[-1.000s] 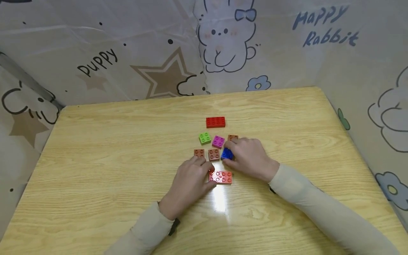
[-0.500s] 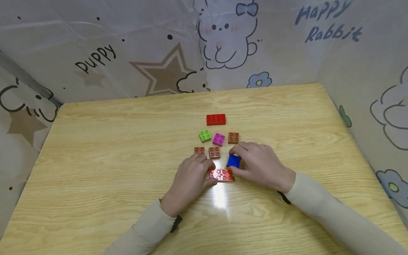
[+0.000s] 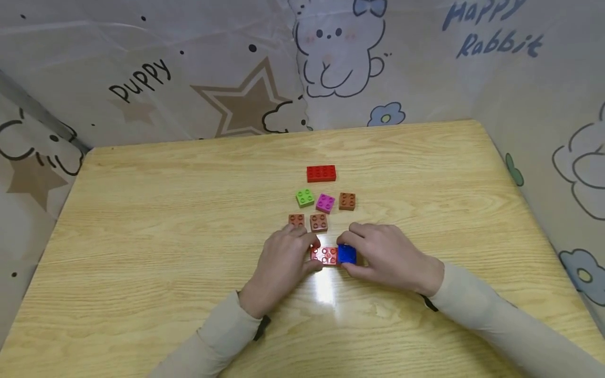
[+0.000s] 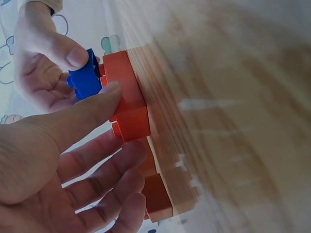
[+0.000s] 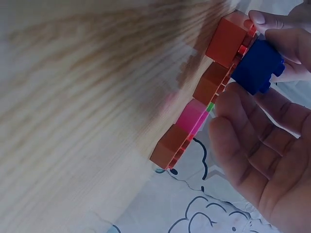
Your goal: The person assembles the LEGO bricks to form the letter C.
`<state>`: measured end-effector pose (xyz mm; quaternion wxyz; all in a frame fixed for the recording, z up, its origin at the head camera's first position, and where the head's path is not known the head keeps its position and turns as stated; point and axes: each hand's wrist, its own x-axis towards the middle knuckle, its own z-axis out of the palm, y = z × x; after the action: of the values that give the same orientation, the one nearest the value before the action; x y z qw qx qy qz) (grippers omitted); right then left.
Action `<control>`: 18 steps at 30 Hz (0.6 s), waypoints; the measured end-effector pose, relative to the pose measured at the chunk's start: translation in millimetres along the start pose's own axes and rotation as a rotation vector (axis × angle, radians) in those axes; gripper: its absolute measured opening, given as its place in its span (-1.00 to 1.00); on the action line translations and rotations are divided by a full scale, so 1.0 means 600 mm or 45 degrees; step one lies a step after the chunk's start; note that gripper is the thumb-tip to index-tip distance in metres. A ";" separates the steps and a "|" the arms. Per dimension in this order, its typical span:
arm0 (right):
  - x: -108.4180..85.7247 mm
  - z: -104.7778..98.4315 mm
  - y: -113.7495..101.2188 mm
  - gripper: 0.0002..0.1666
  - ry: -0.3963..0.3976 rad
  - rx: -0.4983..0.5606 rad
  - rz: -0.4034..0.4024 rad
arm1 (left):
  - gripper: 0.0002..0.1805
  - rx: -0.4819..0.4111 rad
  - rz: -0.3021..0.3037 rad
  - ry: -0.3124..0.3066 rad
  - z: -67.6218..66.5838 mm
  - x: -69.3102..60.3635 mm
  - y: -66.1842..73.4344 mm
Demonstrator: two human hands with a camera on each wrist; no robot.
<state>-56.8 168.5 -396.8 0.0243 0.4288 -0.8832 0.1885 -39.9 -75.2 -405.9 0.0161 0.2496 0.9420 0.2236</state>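
A pale wood-grain counter (image 3: 165, 236) stood against whitish printed sheeting (image 3: 425, 84) with stars, animals and lettering, and light glared off its near middle. The left hand (image 3: 283, 257) grasped the left end of an orange-red oblong plastic brick (image 3: 324, 256) on it, while the right hand (image 3: 389, 257) pinched a blue square plastic brick (image 3: 347, 254) in its fingers over the studs at the right end; whether it was fully seated could not be told. Just beyond lay a reddish-brown square brick (image 3: 296, 220) and its reddish-brown twin (image 3: 319, 222), then lime-green (image 3: 304, 198), magenta (image 3: 325, 202) and brown (image 3: 347, 201) square bricks, and farthest back a deep-red oblong brick (image 3: 321, 174)
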 end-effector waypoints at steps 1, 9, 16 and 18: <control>0.000 0.001 0.000 -0.63 -0.001 0.000 -0.001 | -0.62 -0.001 -0.003 -0.002 0.000 0.000 0.000; 0.002 0.002 0.000 -0.67 -0.020 0.008 0.016 | -0.63 -0.027 -0.009 -0.002 -0.002 0.001 0.001; 0.004 0.001 -0.001 -0.65 -0.059 0.008 0.017 | -0.64 -0.028 -0.014 -0.002 -0.001 0.000 0.001; 0.005 0.001 -0.002 -0.65 -0.066 0.005 0.015 | -0.65 -0.027 -0.018 -0.005 -0.001 0.000 0.001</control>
<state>-57.8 165.7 -396.3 -0.0004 0.4283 -0.8857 0.1793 -39.9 -75.0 -405.2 0.0221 0.2432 0.9413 0.2329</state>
